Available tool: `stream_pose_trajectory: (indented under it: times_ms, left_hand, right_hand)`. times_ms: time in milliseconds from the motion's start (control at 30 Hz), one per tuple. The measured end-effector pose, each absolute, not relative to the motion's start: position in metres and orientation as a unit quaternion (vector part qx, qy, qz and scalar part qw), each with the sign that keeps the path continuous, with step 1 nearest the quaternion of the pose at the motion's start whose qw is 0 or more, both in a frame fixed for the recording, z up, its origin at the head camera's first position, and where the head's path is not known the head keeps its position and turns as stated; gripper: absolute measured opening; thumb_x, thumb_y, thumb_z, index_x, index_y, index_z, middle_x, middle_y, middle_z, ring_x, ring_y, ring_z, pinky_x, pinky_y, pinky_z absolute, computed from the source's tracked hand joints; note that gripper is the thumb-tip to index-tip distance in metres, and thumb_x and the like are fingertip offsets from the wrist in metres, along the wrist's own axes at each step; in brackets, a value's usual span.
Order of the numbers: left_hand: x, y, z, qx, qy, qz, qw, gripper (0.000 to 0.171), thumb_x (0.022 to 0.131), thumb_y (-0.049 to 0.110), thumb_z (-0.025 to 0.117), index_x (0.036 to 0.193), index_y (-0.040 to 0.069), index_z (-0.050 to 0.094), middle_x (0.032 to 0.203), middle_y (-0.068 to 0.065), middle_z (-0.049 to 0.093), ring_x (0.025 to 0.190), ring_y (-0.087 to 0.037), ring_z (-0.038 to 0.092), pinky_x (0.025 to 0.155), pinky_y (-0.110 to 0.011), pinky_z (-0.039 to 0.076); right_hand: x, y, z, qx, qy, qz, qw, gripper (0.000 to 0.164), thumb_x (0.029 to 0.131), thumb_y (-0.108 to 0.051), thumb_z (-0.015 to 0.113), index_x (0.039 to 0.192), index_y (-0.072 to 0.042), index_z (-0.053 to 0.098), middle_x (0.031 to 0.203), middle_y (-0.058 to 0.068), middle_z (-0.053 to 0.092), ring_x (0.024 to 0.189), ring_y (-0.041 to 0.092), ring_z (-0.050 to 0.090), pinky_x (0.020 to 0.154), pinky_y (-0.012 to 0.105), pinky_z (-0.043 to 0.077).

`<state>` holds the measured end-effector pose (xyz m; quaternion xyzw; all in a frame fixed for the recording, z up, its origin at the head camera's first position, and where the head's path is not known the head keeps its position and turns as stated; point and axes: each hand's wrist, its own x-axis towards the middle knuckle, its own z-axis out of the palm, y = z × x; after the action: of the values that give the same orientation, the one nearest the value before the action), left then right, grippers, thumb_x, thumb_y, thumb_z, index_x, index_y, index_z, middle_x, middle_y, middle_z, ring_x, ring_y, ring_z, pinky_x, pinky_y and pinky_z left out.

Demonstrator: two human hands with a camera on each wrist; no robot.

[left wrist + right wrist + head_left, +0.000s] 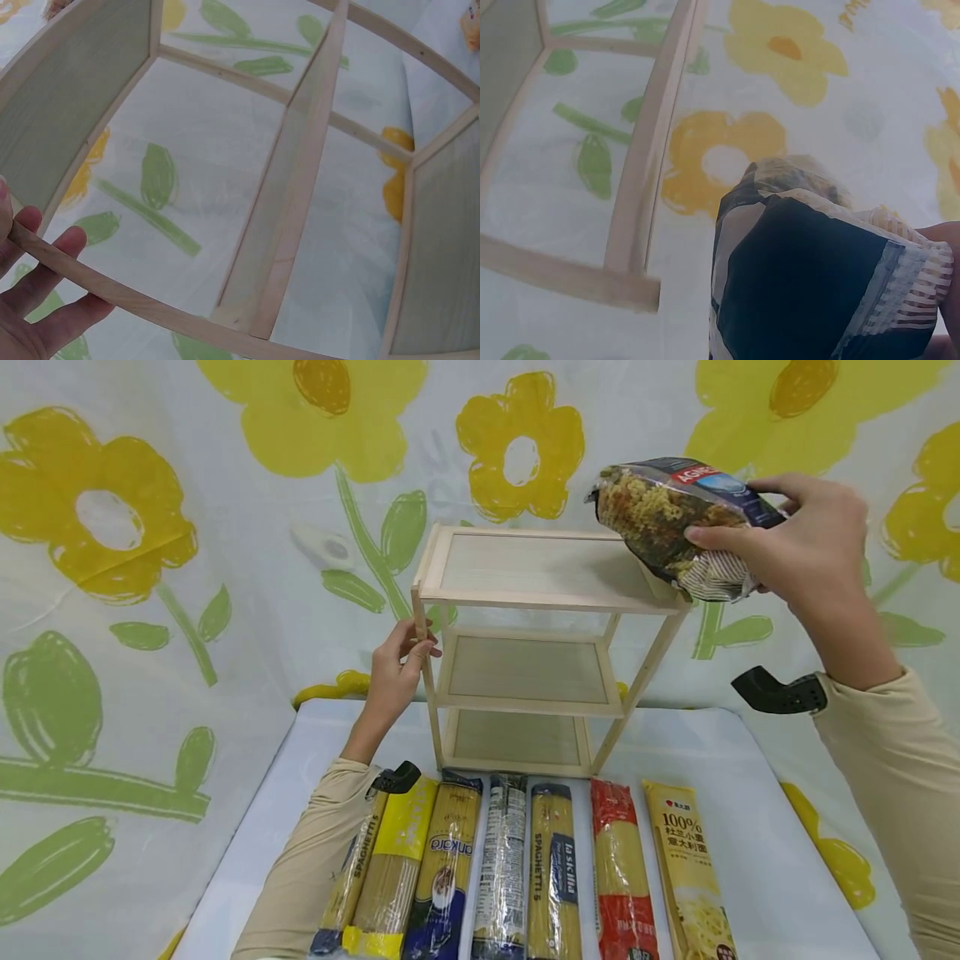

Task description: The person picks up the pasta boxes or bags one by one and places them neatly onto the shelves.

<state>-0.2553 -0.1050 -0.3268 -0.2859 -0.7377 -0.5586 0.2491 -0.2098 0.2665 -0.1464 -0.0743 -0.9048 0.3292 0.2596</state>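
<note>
A three-tier wooden shelf rack (517, 702) stands on the white table. My left hand (399, 664) grips its front left post just under the top tier; in the left wrist view the fingers (56, 255) wrap behind that post (135, 300). High at the right, my right hand (813, 539) holds a bag of curly pasta (675, 518) with a dark label, thumb on the near side and fingers behind. The bag overlaps the top tier's right end in the head view. In the right wrist view the dark bag (802, 277) appears beside the rack's top edge (652, 142).
Several long spaghetti packs lie in a row in front of the rack, from a yellow-topped pack (397, 860) at left past a red-ended pack (624, 868) to a yellow pack (690, 868) at right. A flower-printed cloth (247, 610) hangs behind the table (780, 827).
</note>
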Motion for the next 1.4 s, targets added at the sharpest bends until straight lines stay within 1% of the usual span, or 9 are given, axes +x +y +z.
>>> stream_pose_trajectory:
  times_ms: [133, 267, 400, 500, 567, 667, 800, 1033, 1400]
  left_hand:
    - [-0.256, -0.106, -0.327, -0.287, -0.74, -0.555, 0.249, 0.024, 0.095, -0.005, 0.05, 0.118, -0.012, 0.051, 0.095, -0.029, 0.057, 0.082, -0.043, 0.063, 0.075, -0.053, 0.052]
    - [-0.256, -0.107, -0.328, -0.283, -0.741, -0.554, 0.251, 0.024, 0.095, -0.005, 0.049, 0.118, -0.012, 0.052, 0.095, -0.029, 0.058, 0.082, -0.043, 0.063, 0.074, -0.053, 0.052]
    - [-0.256, -0.108, -0.328, -0.285, -0.74, -0.556, 0.249, 0.024, 0.095, -0.004, 0.049, 0.118, -0.012, 0.052, 0.096, -0.029, 0.058, 0.083, -0.043, 0.062, 0.07, -0.054, 0.052]
    - [-0.257, -0.108, -0.328, -0.287, -0.736, -0.561, 0.247, 0.024, 0.096, -0.004, 0.048, 0.118, -0.012, 0.051, 0.097, -0.028, 0.057, 0.084, -0.043, 0.062, 0.068, -0.054, 0.051]
    - [-0.257, -0.109, -0.328, -0.281, -0.735, -0.564, 0.25, 0.024, 0.096, -0.004, 0.048, 0.118, -0.011, 0.051, 0.096, -0.028, 0.058, 0.084, -0.043, 0.063, 0.068, -0.054, 0.051]
    - [-0.257, -0.111, -0.329, -0.273, -0.737, -0.566, 0.249, 0.024, 0.096, -0.004, 0.048, 0.119, -0.011, 0.051, 0.096, -0.027, 0.058, 0.084, -0.042, 0.063, 0.069, -0.053, 0.051]
    - [-0.257, -0.113, -0.329, -0.268, -0.74, -0.567, 0.245, 0.024, 0.096, -0.004, 0.047, 0.119, -0.012, 0.05, 0.097, -0.028, 0.058, 0.084, -0.043, 0.062, 0.074, -0.053, 0.052]
    - [-0.257, -0.113, -0.331, -0.27, -0.734, -0.569, 0.254, 0.024, 0.095, -0.005, 0.048, 0.118, -0.012, 0.051, 0.095, -0.029, 0.058, 0.083, -0.043, 0.063, 0.074, -0.054, 0.052]
    - [-0.257, -0.115, -0.33, -0.261, -0.729, -0.576, 0.262, 0.024, 0.096, -0.005, 0.048, 0.118, -0.013, 0.052, 0.095, -0.028, 0.058, 0.082, -0.045, 0.062, 0.075, -0.055, 0.052]
  right_hand:
    - [-0.223, 0.249, -0.147, -0.074, -0.921, 0.271, 0.27, 0.076, 0.07, -0.053, 0.076, 0.133, -0.014, 0.057, 0.126, 0.017, 0.055, 0.099, 0.019, 0.05, 0.07, 0.024, 0.039]
    - [-0.24, 0.234, -0.152, -0.071, -0.938, 0.221, 0.256, 0.076, 0.071, -0.057, 0.073, 0.132, -0.016, 0.058, 0.125, 0.017, 0.059, 0.116, 0.035, 0.047, 0.075, 0.039, 0.034]
    - [-0.253, 0.223, -0.15, -0.061, -0.961, 0.148, 0.224, 0.067, 0.073, -0.065, 0.065, 0.106, -0.007, 0.069, 0.093, 0.018, 0.064, 0.09, 0.038, 0.053, 0.059, 0.042, 0.038]
    - [-0.255, 0.218, -0.142, -0.037, -0.98, 0.084, 0.178, 0.069, 0.077, -0.072, 0.053, 0.079, -0.003, 0.058, 0.072, 0.014, 0.053, 0.072, 0.034, 0.05, 0.048, 0.04, 0.036]
    - [-0.253, 0.218, -0.136, -0.002, -0.989, 0.061, 0.134, 0.07, 0.079, -0.073, 0.048, 0.076, -0.004, 0.051, 0.07, 0.012, 0.047, 0.069, 0.032, 0.048, 0.048, 0.04, 0.036]
    - [-0.245, 0.223, -0.127, 0.063, -0.994, 0.068, 0.049, 0.077, 0.083, -0.068, 0.049, 0.113, 0.002, 0.057, 0.103, 0.024, 0.056, 0.092, 0.04, 0.051, 0.071, 0.052, 0.047]
    - [-0.236, 0.231, -0.126, 0.1, -0.99, 0.101, -0.008, 0.094, 0.084, -0.061, 0.057, 0.149, -0.002, 0.024, 0.145, 0.03, 0.031, 0.125, 0.047, 0.034, 0.097, 0.065, 0.031]
    - [-0.233, 0.217, -0.15, 0.087, -0.987, 0.086, 0.105, 0.091, 0.083, -0.067, 0.054, 0.142, 0.001, 0.04, 0.129, 0.031, 0.049, 0.114, 0.047, 0.043, 0.091, 0.06, 0.036]
    - [-0.234, 0.19, -0.166, 0.028, -0.985, 0.056, 0.163, 0.092, 0.079, -0.075, 0.048, 0.138, -0.005, 0.048, 0.118, 0.029, 0.054, 0.105, 0.041, 0.048, 0.069, 0.059, 0.044]
